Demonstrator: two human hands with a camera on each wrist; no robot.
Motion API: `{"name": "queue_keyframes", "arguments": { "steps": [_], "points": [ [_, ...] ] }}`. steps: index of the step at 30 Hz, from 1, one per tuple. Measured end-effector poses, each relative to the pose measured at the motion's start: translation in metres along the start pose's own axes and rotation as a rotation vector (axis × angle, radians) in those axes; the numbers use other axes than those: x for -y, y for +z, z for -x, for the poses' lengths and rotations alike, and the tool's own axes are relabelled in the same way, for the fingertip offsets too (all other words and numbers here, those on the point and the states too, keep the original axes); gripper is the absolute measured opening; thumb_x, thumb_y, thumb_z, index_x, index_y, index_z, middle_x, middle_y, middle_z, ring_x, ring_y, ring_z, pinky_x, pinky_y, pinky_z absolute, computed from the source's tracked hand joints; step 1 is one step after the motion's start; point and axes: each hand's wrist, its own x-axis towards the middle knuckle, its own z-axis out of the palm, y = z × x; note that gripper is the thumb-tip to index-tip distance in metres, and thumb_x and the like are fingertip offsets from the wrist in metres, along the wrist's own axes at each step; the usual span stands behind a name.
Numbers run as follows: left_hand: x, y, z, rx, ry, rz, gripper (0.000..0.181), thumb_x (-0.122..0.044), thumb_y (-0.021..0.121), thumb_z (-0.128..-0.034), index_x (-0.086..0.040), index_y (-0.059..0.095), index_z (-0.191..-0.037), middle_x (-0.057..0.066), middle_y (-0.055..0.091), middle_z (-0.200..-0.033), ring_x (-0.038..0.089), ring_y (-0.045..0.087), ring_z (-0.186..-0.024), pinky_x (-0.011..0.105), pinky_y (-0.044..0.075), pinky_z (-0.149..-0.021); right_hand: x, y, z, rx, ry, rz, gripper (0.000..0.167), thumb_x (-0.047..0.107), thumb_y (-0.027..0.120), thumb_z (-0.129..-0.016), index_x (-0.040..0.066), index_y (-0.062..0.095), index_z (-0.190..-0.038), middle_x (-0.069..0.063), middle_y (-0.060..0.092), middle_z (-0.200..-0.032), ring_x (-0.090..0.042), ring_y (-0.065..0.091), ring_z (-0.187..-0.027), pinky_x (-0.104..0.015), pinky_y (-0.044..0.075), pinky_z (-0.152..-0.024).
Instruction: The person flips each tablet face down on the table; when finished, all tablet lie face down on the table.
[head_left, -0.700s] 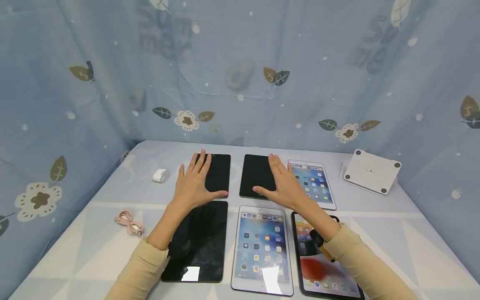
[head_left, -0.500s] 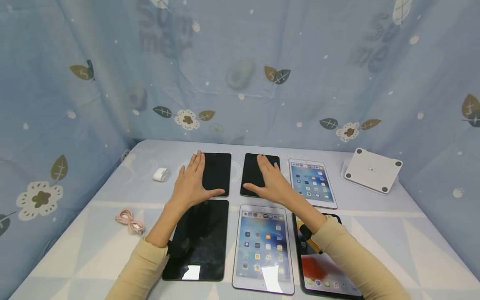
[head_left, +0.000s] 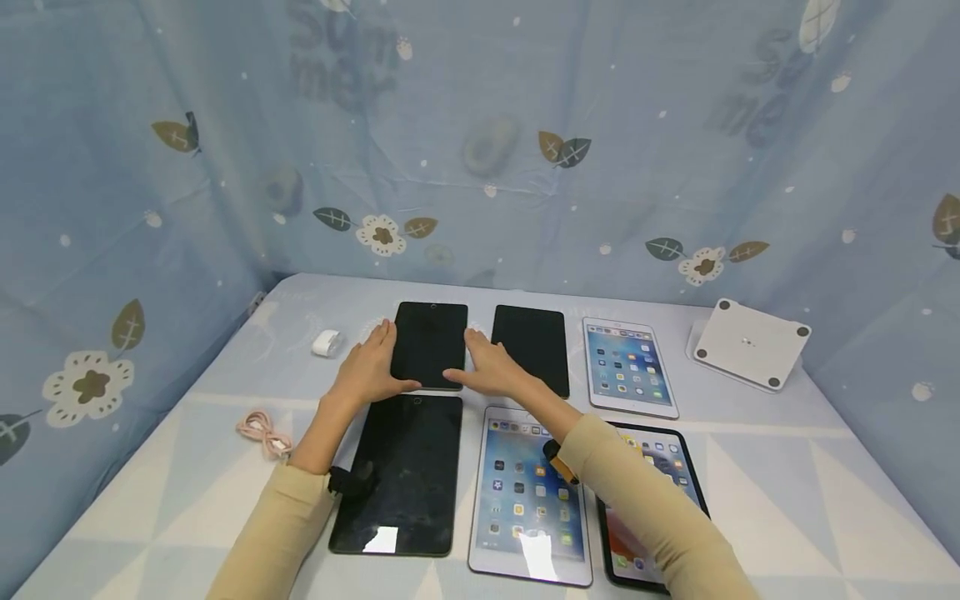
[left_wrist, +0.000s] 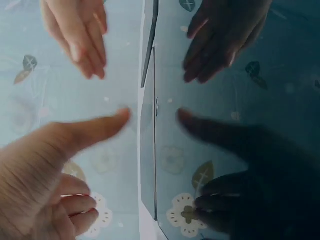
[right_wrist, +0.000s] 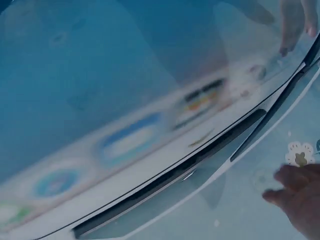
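Note:
A small black tablet (head_left: 429,346) lies in the back row between my two hands in the head view. At its left edge is my left hand (head_left: 367,368), fingers extended and thumb along the near edge. My right hand (head_left: 491,368) is by its right edge, thumb pointing over the near corner. Whether either hand touches the tablet cannot be told. In the left wrist view my left thumb (left_wrist: 95,132) stretches out beside a dark glossy screen (left_wrist: 240,115) that mirrors both hands. The right wrist view catches part of my right hand (right_wrist: 300,195) beyond a lit, blurred screen (right_wrist: 125,100).
Beside it lie a second black tablet (head_left: 534,350) and a small white one (head_left: 630,371). Nearer are a large black tablet (head_left: 412,483), a white one (head_left: 528,500) and a black-framed one (head_left: 686,467). Around them are a plug (head_left: 326,342), pink cable (head_left: 264,433) and white stand (head_left: 750,343).
My right hand has swept left, from the second black tablet to the right edge of the first. My left hand has shifted slightly left, uncovering that tablet. The tablets keep their places.

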Motion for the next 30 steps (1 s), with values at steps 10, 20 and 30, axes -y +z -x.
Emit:
{"name": "queue_keyframes", "arguments": {
  "steps": [10, 20, 30],
  "points": [
    [0.008, 0.006, -0.008, 0.187, -0.091, 0.06, 0.095, -0.04, 0.07, -0.0861, 0.015, 0.022, -0.146, 0.033, 0.025, -0.151, 0.047, 0.035, -0.136, 0.055, 0.036, -0.108, -0.004, 0.021, -0.036, 0.234, 0.147, 0.14, 0.082, 0.052, 0.054, -0.093, -0.009, 0.034, -0.144, -0.023, 0.029, -0.154, -0.032, 0.028, -0.143, -0.045, 0.03, -0.116],
    [0.01, 0.01, -0.011, 0.233, -0.019, 0.061, 0.081, -0.034, 0.063, -0.0927, 0.018, 0.027, -0.142, 0.04, 0.023, -0.148, 0.049, 0.031, -0.137, 0.055, 0.032, -0.111, -0.026, 0.043, -0.06, 0.16, 0.225, -0.162, 0.064, 0.035, 0.055, -0.094, -0.01, 0.044, -0.137, -0.026, 0.028, -0.153, -0.038, 0.029, -0.142, -0.056, 0.028, -0.114],
    [0.018, 0.012, -0.01, 0.264, 0.015, 0.149, 0.076, -0.033, 0.058, -0.096, 0.019, 0.026, -0.142, 0.041, 0.019, -0.149, 0.051, 0.025, -0.139, 0.056, 0.028, -0.113, -0.002, 0.011, -0.027, -0.036, 0.331, -0.858, 0.05, 0.005, 0.051, -0.092, -0.015, 0.038, -0.137, -0.026, 0.03, -0.151, -0.038, 0.025, -0.143, -0.05, 0.021, -0.118]
  ]
}}
